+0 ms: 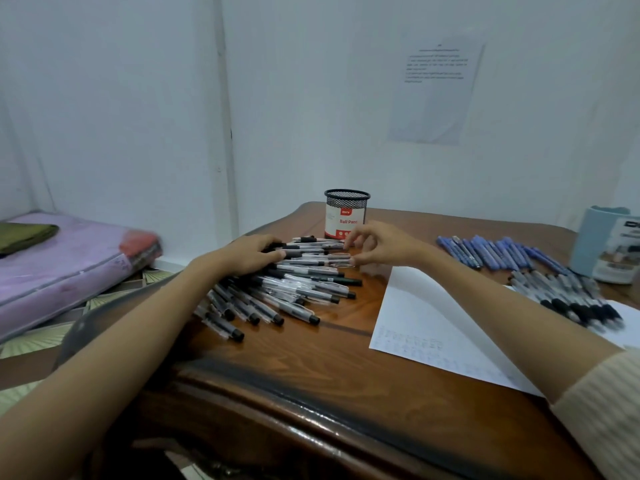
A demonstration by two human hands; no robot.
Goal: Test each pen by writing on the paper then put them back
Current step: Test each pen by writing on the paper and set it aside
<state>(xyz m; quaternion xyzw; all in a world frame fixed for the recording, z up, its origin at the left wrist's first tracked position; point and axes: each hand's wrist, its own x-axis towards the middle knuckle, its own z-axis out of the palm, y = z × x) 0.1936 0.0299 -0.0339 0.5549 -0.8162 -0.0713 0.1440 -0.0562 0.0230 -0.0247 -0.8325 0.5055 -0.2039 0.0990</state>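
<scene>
Dark polished wood, a table [311,358] across the lower half of the frame. At centre a loose pile of clear pens [287,292] with black caps, fanned out toward the lower left.

Left hand [247,254] rests palm down on the upper end of the pile, fingers slightly bent and laid across several barrels; its forearm covers the pile's left edge.

Right hand [377,247] hovers at the pile's upper right end, fingers curled and close together, tips at the pen ends. Cannot tell whether it pinches a pen.

Just behind the right hand stands a black mesh cup [347,211] with a white and red "Ball Pens" label, its lower right corner hidden by the fingers.

White paper [415,317] lies right of the pile, with faint marks near its lower edge; the right forearm crosses over it.

Right of frame: a row of blue pens [491,251], a blurred row of black-grip pens [568,299], and a pale blue box [606,244] at the edge.

Upper right, a printed sheet [436,88] on the wall. Far left, a pink mattress [69,261] with a green folded cloth [24,233] on it.
</scene>
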